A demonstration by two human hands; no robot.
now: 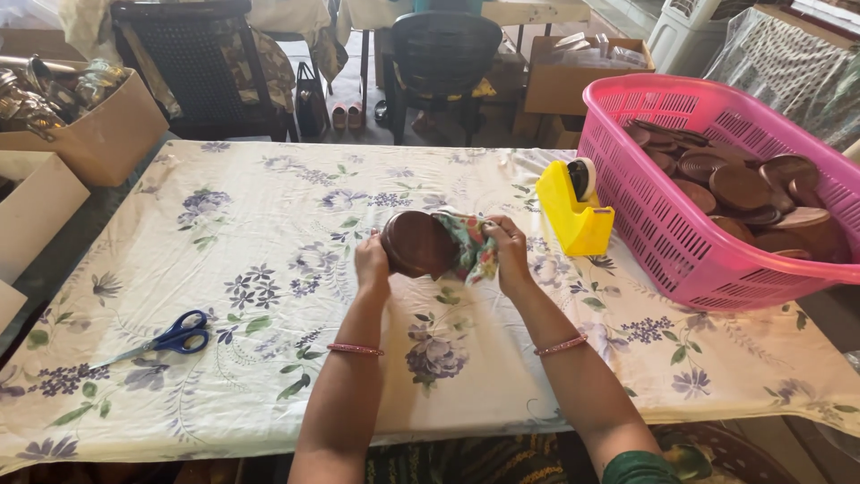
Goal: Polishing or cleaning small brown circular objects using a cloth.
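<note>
1. Risk of slipping. The round brown wooden disc (417,243) is held on edge, above the surface (269,376), by the two hands alone. The left hand (371,263) grips only its left rim; should that grip loosen, the disc would likely drop onto the floral cover or roll toward the near edge.
2. Risk of the cloth coming away. The patterned cloth (471,247) is bunched against the disc's right side and looks loosely gathered. A tug by the right hand (511,254) could pull it off the disc rather than keep it pressed to the wood.
3. Risk of knocking neighbours. The yellow tape dispenser (574,210) stands just beside the right hand, with the pink basket (663,224) of similar discs behind it; a wide sweep of the right elbow could shift either.
4. Position of the disc. It sits between the two hands, touching both, at the middle of the surface.
5. State of the hands. The left hand's fingers are closed round the disc's rim. The right hand is closed on the cloth, pinching it against the disc.
6. Blue-handled scissors (175,340) lie well apart, to the left.
</note>
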